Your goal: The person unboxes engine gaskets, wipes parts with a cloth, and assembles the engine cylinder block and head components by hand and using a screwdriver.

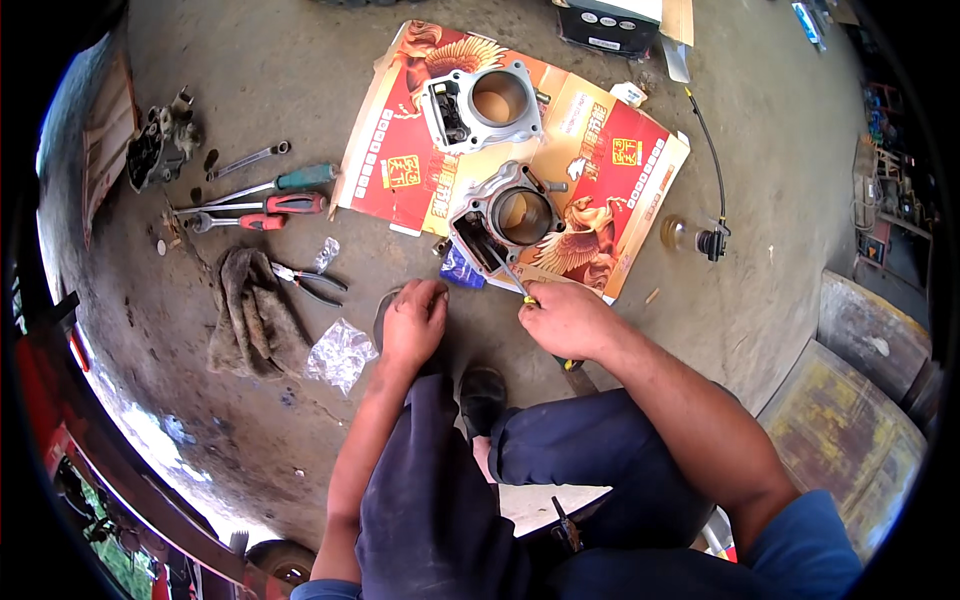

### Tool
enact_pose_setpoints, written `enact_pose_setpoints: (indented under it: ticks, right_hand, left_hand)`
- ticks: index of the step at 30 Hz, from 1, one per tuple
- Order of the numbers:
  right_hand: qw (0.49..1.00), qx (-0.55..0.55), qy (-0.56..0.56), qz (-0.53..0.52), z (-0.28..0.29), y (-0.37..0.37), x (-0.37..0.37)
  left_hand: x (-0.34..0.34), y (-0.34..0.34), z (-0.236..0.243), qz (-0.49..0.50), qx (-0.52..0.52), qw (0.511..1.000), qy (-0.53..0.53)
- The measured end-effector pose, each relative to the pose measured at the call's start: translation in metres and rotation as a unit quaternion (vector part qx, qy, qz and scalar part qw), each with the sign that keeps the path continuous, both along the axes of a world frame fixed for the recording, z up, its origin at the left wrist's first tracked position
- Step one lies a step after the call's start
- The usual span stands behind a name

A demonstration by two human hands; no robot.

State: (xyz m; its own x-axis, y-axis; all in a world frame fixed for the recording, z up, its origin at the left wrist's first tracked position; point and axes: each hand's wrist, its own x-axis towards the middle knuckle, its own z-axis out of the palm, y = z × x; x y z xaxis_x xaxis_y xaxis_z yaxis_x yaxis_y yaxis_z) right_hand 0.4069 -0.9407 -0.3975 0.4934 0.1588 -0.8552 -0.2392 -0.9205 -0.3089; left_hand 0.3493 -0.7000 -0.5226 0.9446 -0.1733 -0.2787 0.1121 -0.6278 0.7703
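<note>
My right hand [563, 322] grips a slim metal tool [508, 270] with a yellow and black handle, its shaft reaching the lower cylinder block [479, 242], which lies on a printed flat cardboard [650, 200]. My left hand [416, 320] is closed above my leg, left of the right one; whatever it may hold is hidden. Just below the block is a blue packet [463, 268]. A second metal cylinder block [452, 111] rests higher on the cardboard.
Screwdrivers [295, 203], a wrench [250, 160], pliers [310, 281], an engine part [160, 140], a rag [250, 310] and clear plastic [342, 355] lie leftward. A dark box [605, 35] is at the top, a cable with reservoir [690, 236] right, metal panels [840, 440] lower right.
</note>
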Motion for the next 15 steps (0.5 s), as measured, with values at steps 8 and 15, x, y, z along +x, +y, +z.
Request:
enact_pose_setpoints:
  ticks: [8,15]
  right_hand:
    - [1.0,0.006,0.013,-0.009,0.004,-0.001,0.003]
    - [1.0,0.017,-0.001,-0.018,0.004,-0.004,0.0]
  left_hand:
    - [0.016,-0.011,0.021,-0.008,-0.029,0.999,-0.036]
    - [0.027,-0.018,0.028,-0.019,-0.037,0.998,-0.057]
